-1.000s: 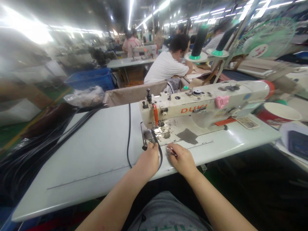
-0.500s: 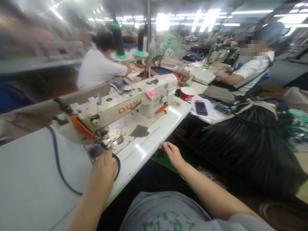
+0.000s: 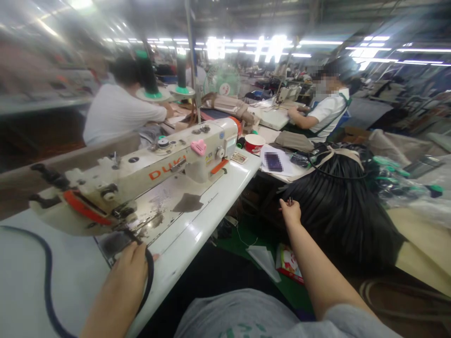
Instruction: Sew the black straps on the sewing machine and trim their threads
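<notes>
My left hand (image 3: 127,272) is closed at the near side of the sewing machine (image 3: 165,169), its fingers on a narrow black strap (image 3: 151,272). This strap runs from beneath the machine's needle end and curves down beside the hand. Another dark length of strap (image 3: 47,267) lies curved on the white table at the left. Out to the right, my right hand (image 3: 291,216) is closed beside a big tied bundle of black strips (image 3: 338,206). A small dark thing shows at its fingertips, too small to name.
On the side table are a red and white bowl (image 3: 254,143), a phone (image 3: 274,162) on paper and folded brown cloth (image 3: 294,141). A dark scrap (image 3: 188,203) lies on the machine bed. Two co-workers sit beyond. A red box (image 3: 289,264) stands on the green floor.
My right hand has moved right, from beside the table edge to the black bundle. My left hand stays by the needle end with the strap. The view has turned right.
</notes>
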A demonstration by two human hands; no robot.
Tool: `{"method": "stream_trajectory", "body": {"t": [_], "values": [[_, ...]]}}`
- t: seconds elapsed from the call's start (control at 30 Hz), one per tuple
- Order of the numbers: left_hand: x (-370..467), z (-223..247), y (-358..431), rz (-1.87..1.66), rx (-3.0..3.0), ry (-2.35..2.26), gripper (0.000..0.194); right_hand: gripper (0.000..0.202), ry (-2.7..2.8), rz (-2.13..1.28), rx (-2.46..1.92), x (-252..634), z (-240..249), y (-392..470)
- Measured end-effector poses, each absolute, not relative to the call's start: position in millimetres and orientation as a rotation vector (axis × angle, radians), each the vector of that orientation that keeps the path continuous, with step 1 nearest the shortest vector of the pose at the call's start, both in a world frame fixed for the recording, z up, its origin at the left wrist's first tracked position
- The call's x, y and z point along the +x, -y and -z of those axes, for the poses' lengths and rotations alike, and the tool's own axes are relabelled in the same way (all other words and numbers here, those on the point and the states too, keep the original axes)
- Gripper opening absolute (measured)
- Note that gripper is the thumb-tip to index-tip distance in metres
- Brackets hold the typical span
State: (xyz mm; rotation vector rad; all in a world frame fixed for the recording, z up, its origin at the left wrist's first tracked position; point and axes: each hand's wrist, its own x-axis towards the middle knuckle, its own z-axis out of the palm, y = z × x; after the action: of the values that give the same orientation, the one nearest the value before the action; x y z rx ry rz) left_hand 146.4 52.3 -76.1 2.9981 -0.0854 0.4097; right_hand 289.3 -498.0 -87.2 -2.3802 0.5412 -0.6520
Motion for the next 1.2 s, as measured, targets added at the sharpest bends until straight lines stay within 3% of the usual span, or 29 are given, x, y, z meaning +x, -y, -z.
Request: {"method": "stream_trajectory", "body": {"t": [0.3,0.5,0.67,0.77,1.03,1.2], "values": [[147,76,-49,-0.435,2.854,0.001,0.044,0.024,-0.821,0.425,-2.109,300,88,500],[147,65,-38,-0.438,2.908,-0.028,0.052,0.019,-0.782,0.145,-2.016,261,129,450],[147,73,-44,-0.413,2.946,0.059,0.046,0.02,-0.679,-0.154,-1.891,223,167,398],[150,85,-57,-0.391,2.921,0.06,0.043,0.021,-0.656,-0.132,-1.823,229,163,400],[154,94,-50,-0.52,2.906,-0.006,0.043,0.033,-0.788,0.344,-1.701,306,98,472],[151,87,-36,-0.692,2.93,-0.011,0.037,0.024,-0.698,0.139,-1.728,262,126,418]]}}
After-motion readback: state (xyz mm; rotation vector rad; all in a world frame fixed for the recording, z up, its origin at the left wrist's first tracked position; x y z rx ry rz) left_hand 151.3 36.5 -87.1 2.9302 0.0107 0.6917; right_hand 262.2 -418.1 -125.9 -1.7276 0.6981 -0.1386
